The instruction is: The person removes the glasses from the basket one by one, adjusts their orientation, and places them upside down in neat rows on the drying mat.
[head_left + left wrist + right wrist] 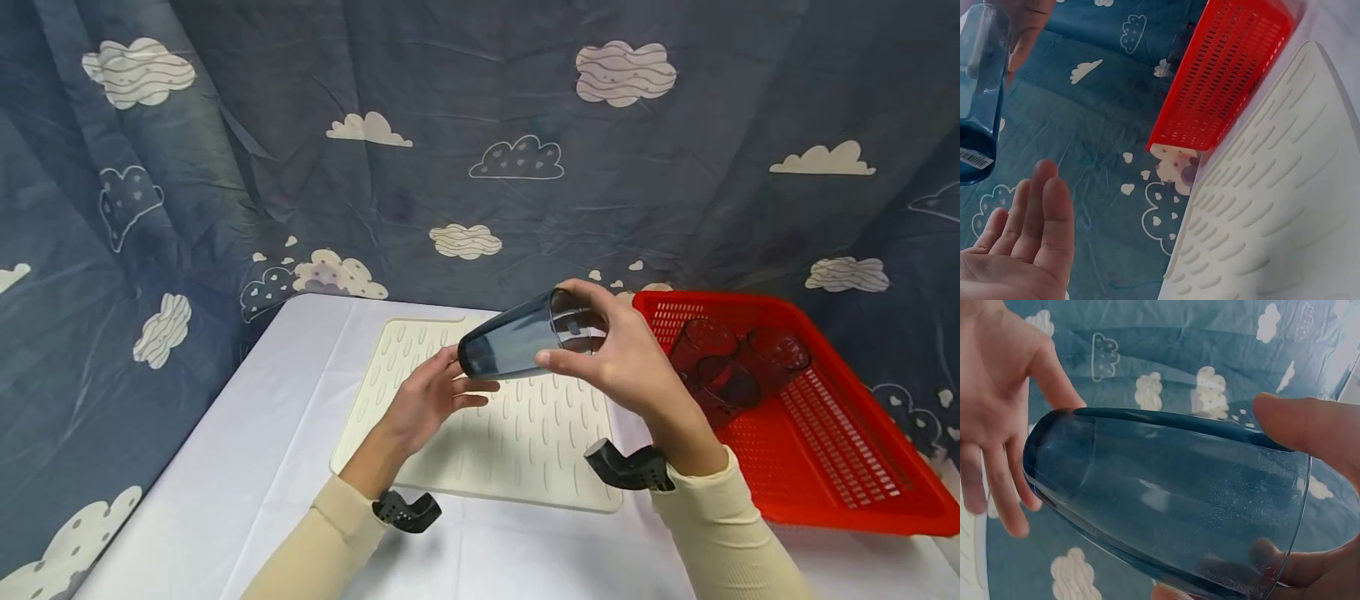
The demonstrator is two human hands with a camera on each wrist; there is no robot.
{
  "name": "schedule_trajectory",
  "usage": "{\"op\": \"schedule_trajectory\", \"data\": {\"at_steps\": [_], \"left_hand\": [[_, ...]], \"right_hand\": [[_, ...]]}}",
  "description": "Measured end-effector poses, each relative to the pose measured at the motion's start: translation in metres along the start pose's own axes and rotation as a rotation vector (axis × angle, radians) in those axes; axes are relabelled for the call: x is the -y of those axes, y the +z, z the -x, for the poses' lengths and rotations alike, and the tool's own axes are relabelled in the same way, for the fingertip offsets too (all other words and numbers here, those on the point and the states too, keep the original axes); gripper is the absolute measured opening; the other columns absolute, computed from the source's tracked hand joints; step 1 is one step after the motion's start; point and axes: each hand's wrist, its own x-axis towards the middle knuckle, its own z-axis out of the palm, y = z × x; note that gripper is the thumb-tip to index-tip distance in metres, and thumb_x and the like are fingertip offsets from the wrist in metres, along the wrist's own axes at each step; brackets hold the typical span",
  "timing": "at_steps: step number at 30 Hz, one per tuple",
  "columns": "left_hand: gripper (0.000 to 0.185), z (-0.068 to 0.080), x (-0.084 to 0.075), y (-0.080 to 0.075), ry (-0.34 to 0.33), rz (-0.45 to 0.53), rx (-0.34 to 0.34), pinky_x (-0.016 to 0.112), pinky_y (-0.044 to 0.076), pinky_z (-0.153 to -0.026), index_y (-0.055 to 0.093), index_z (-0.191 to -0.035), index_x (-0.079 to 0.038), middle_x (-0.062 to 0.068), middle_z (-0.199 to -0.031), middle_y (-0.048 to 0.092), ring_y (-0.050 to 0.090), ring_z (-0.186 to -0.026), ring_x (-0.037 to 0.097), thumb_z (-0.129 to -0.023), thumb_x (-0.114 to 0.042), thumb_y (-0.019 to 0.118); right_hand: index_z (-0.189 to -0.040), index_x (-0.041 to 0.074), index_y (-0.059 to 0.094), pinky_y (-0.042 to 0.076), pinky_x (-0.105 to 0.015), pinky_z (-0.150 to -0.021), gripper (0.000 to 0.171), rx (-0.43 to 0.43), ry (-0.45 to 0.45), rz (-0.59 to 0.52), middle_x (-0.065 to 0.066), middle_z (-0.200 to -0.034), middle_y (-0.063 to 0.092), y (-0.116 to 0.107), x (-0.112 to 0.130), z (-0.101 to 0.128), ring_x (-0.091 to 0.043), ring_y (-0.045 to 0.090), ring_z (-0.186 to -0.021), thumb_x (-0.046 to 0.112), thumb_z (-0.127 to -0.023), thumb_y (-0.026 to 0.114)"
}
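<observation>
A blue-tinted drinking glass [510, 337] is held in the air above a cream ridged mat [525, 454], tilted nearly onto its side. My right hand [633, 362] grips it near the rim, thumb on one side and fingers on the other. The glass's base points left toward my left hand [427, 404], whose fingers are extended beside and below it. In the left wrist view, a barcode label shows near the base of the glass [982, 94], and the left palm [1010, 275] holds nothing. Whether a left fingertip touches the glass [1166, 494] I cannot tell.
At the right stands a red perforated basket [787, 492] with three glasses [780, 354] in its left part. White cloth [247, 483] covers the table. A dark blue curtain [420, 192] with cloud prints hangs behind and at the sides.
</observation>
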Motion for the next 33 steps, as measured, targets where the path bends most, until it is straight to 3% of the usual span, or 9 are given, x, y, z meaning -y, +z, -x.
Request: {"op": "schedule_trajectory", "data": {"at_steps": [7,13,24,33], "left_hand": [[0.043,0.009,-0.001,-0.01,0.009,0.072,0.032,0.035,0.054,-0.095,0.046,-0.143,-0.024,-0.007,-0.125,0.066,0.069,-0.11,0.019,-0.106,-0.038,0.029],[0.04,0.016,-0.003,-0.02,0.034,0.148,0.044,0.034,0.054,-0.095,0.047,-0.143,-0.02,-0.005,-0.126,0.066,0.07,-0.107,0.019,-0.106,-0.03,0.036],[0.044,0.023,0.002,-0.029,0.02,0.081,0.011,0.03,0.055,-0.093,0.035,-0.149,-0.008,-0.004,-0.125,0.064,0.07,-0.104,0.013,-0.106,-0.02,0.041],[0.042,0.027,0.005,-0.033,-0.008,0.066,-0.035,0.029,0.054,-0.093,0.038,-0.147,-0.009,-0.003,-0.12,0.064,0.069,-0.101,0.013,-0.106,-0.017,0.04]], "right_hand": [[-0.139,0.009,0.049,0.059,-0.039,-0.085,0.069,0.027,-0.022,-0.084,-0.013,-0.126,0.06,0.02,-0.004,-0.008,-0.03,0.066,-0.106,0.016,-0.078,0.08],[-0.137,0.009,0.049,0.06,-0.039,-0.084,0.069,0.076,-0.027,-0.129,-0.011,-0.126,0.061,0.036,-0.013,-0.019,-0.03,0.067,-0.108,0.016,-0.077,0.082],[-0.14,0.009,0.047,0.06,-0.042,-0.087,0.072,0.117,-0.001,-0.074,-0.013,-0.13,0.061,0.054,-0.021,-0.026,-0.032,0.066,-0.113,0.022,-0.078,0.082],[-0.141,0.008,0.046,0.06,-0.043,-0.087,0.074,0.141,-0.007,-0.06,-0.013,-0.13,0.061,0.057,-0.025,-0.024,-0.033,0.065,-0.114,0.022,-0.078,0.082]]}}
